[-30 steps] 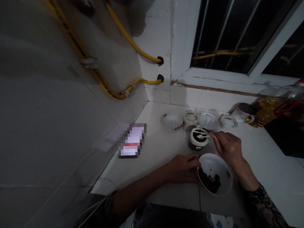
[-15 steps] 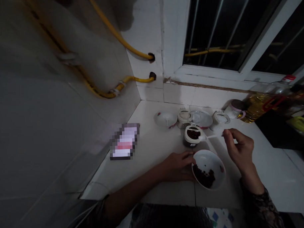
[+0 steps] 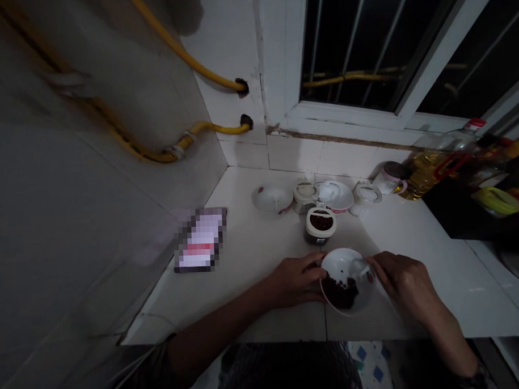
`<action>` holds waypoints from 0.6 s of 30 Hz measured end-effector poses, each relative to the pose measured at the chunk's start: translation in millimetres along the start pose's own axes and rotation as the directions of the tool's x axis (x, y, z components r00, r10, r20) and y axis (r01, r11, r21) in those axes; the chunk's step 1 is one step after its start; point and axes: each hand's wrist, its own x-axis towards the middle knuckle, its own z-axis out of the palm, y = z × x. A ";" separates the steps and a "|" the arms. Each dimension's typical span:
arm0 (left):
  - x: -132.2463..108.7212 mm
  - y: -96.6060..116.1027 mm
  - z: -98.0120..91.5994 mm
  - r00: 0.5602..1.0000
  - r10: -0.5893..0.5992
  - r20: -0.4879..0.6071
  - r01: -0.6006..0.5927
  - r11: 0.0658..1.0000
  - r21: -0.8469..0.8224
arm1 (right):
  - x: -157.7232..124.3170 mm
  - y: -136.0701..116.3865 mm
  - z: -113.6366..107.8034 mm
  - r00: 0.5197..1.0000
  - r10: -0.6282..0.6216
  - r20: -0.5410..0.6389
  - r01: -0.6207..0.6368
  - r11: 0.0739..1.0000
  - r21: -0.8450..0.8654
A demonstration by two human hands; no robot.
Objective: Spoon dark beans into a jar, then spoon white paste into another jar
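A small white bowl point(image 3: 351, 262) with dark bits heaped in it sits tilted near the front edge of the white counter point(image 3: 253, 263). My left hand point(image 3: 294, 281) grips the bowl's left rim with curled fingers. My right hand point(image 3: 405, 286) is closed on a white spoon point(image 3: 361, 270) whose tip dips into the bowl. Just behind the bowl stands an open jar point(image 3: 320, 223) of the same dark stuff.
Along the back wall stand a white dish point(image 3: 271, 197), small lidded pots point(image 3: 304, 194) and another dish point(image 3: 335, 195). Oil bottles point(image 3: 437, 163) stand at the right beside a dark stove point(image 3: 477, 215). A phone point(image 3: 200, 240) lies at the left. Yellow hoses point(image 3: 185, 149) run along the walls.
My right hand has carried the spoon from the open jar down into the bowl. My left hand has stayed on the bowl's rim. The camera has shifted right.
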 end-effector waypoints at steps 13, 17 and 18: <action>-1.9 -0.2 5.3 0.996 0.034 -0.089 -0.029 0.998 0.051 | -26.0 -23.5 21.2 0.761 0.618 0.198 -0.599 0.550 0.583; -1.5 -0.4 4.0 0.998 0.011 -0.061 -0.008 0.999 0.050 | -19.5 -19.7 19.5 0.708 0.682 0.185 -0.605 0.449 0.658; -1.3 -0.5 3.7 0.998 0.009 -0.062 -0.006 0.999 0.049 | -18.3 -19.5 19.4 0.704 0.688 0.178 -0.602 0.444 0.664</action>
